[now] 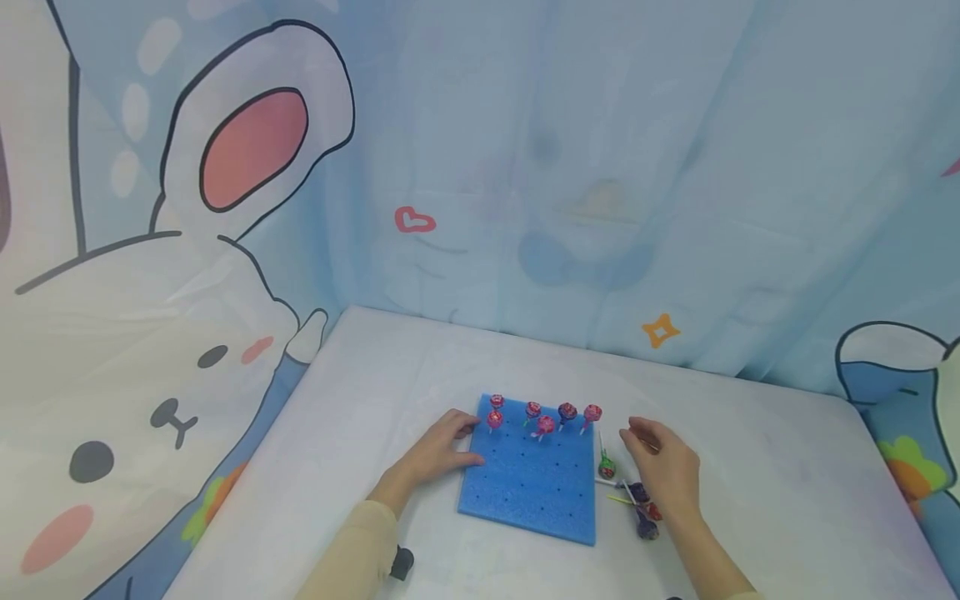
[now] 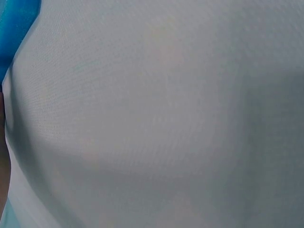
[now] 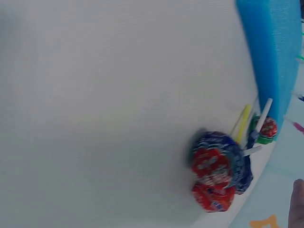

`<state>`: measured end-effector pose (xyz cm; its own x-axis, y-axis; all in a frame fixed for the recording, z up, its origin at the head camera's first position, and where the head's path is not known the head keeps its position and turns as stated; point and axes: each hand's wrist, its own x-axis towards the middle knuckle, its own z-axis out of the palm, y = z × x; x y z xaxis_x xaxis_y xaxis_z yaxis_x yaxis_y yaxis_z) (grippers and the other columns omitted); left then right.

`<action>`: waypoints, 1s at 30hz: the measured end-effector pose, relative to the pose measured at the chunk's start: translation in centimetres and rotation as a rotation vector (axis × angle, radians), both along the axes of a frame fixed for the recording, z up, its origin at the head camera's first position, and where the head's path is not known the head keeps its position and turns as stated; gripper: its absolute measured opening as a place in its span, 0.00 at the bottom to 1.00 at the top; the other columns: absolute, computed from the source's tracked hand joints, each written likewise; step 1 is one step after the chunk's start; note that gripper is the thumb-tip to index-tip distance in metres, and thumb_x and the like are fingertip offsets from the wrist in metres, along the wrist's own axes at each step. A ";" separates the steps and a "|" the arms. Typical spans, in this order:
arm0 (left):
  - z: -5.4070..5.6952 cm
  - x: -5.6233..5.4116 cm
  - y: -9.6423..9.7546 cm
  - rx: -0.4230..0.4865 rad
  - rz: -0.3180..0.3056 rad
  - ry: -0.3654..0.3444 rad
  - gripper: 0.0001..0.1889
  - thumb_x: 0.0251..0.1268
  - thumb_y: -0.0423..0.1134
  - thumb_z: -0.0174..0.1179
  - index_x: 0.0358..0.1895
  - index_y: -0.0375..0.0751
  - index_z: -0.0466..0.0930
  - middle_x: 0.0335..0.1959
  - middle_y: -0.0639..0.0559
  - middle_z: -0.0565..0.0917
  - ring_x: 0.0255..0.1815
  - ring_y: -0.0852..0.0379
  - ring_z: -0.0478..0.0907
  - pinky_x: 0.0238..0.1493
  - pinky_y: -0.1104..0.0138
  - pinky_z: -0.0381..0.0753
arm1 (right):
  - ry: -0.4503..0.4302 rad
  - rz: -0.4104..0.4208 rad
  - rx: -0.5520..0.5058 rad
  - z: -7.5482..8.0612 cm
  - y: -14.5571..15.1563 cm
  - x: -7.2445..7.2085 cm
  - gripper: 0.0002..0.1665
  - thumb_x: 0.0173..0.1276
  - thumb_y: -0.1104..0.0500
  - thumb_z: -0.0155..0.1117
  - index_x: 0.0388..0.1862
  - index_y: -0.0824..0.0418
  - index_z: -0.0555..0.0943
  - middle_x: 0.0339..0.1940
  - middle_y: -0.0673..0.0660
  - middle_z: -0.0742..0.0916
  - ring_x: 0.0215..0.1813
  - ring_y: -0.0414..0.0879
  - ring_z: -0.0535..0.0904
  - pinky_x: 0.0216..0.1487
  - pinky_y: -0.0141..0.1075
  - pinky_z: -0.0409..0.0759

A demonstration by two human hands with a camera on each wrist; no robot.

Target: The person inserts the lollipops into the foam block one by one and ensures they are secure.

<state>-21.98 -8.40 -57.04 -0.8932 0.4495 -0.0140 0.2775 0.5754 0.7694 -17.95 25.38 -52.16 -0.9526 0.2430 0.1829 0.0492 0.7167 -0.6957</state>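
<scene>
A blue foam board (image 1: 525,500) with rows of small holes lies on the table. Several wrapped lollipops, one of them pink (image 1: 545,426), stand in its far part on their sticks. My left hand (image 1: 438,446) rests at the board's left edge, thumb and fingers spread apart and touching it. To the right of the board, my right hand (image 1: 665,467) hovers with loosely bent fingers, and no lollipop shows in it. Below it lie loose lollipops: a green one (image 1: 606,467), a dark purple one (image 1: 647,527) and a red and blue one (image 3: 213,161).
The white table (image 1: 787,500) reaches back to a blue curtain (image 1: 480,167) printed with cartoon animals. A small black object (image 1: 402,563) sits by the left sleeve (image 1: 352,550). In the left wrist view, mostly bare tabletop (image 2: 156,114) shows.
</scene>
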 end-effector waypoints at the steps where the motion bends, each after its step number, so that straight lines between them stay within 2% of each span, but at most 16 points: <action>1: 0.0 0.0 0.0 -0.002 0.002 -0.003 0.35 0.60 0.49 0.69 0.68 0.41 0.68 0.60 0.50 0.73 0.62 0.54 0.73 0.65 0.62 0.73 | -0.007 0.006 0.006 -0.1 0.0 0.1 0.21 0.72 0.55 0.62 0.57 0.66 0.79 0.53 0.66 0.84 0.55 0.61 0.80 0.52 0.52 0.82; 10: -0.4 -0.1 0.0 -0.007 0.005 -0.001 0.35 0.60 0.50 0.68 0.68 0.42 0.68 0.60 0.51 0.73 0.62 0.55 0.73 0.65 0.63 0.73 | -0.071 0.048 0.064 -1.4 0.5 0.3 0.20 0.71 0.59 0.62 0.57 0.68 0.78 0.52 0.69 0.84 0.54 0.62 0.80 0.55 0.52 0.81; 17: -0.2 -0.1 0.0 0.003 0.013 -0.009 0.35 0.60 0.50 0.69 0.68 0.42 0.68 0.60 0.50 0.73 0.62 0.54 0.73 0.65 0.62 0.73 | -0.092 0.049 0.085 -1.9 1.2 0.7 0.20 0.71 0.59 0.62 0.58 0.68 0.77 0.52 0.69 0.84 0.55 0.62 0.80 0.55 0.53 0.80; 25: -0.4 -0.2 -0.1 0.002 0.010 -0.005 0.35 0.60 0.51 0.69 0.68 0.42 0.68 0.60 0.50 0.73 0.62 0.55 0.73 0.65 0.62 0.73 | -0.202 -0.002 0.114 -2.7 2.4 1.4 0.22 0.71 0.58 0.62 0.59 0.69 0.76 0.54 0.70 0.82 0.56 0.63 0.78 0.55 0.54 0.80; 30: -0.6 -0.2 -0.1 0.001 0.005 0.001 0.35 0.60 0.51 0.69 0.68 0.43 0.68 0.60 0.51 0.73 0.62 0.55 0.73 0.65 0.63 0.73 | -0.259 0.014 0.141 -2.7 3.2 1.8 0.23 0.70 0.57 0.63 0.59 0.71 0.75 0.54 0.71 0.82 0.56 0.65 0.77 0.54 0.54 0.79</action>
